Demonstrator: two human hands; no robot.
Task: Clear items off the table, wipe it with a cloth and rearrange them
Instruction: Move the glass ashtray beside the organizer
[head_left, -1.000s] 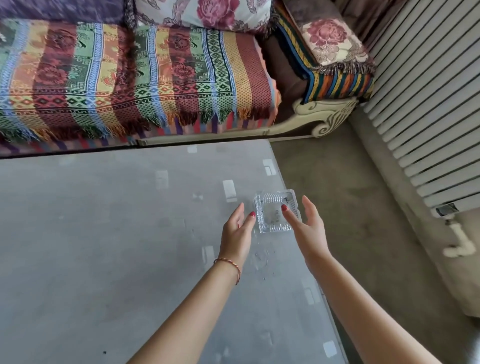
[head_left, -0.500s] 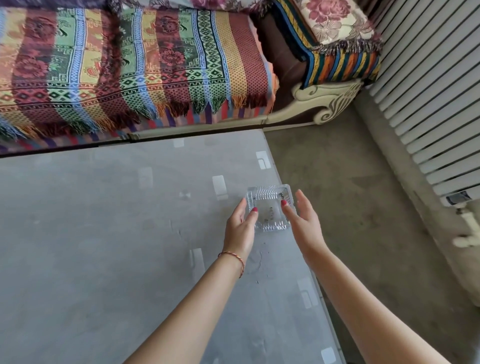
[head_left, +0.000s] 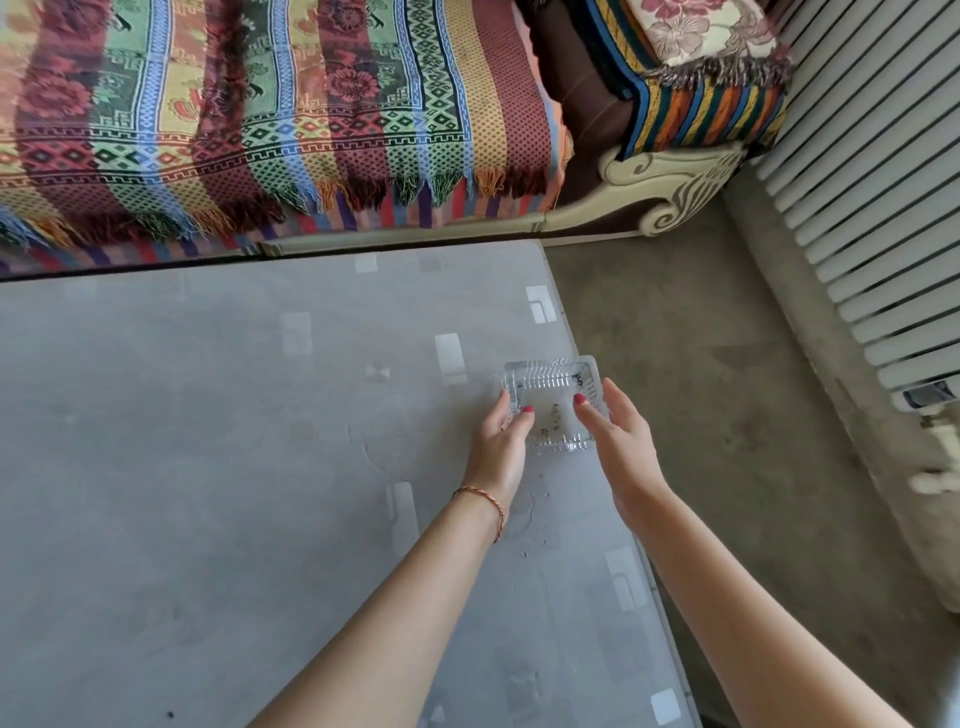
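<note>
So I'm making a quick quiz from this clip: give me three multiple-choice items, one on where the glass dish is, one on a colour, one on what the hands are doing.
1. Where is the glass dish?
A. near the table's right edge
B. on the sofa
C. on the floor

2. What colour are the fingernails?
A. blue
B. red
C. unpainted

3. How are the hands placed?
A. both flat on the table, away from the dish
B. one on each side of the dish
C. only one is in view

Answers: 1 A, it sits on the grey table close to the right edge. 2 B, red polish shows on both thumbs. 3 B, the left hand and right hand flank the dish, thumbs over its rim.
</note>
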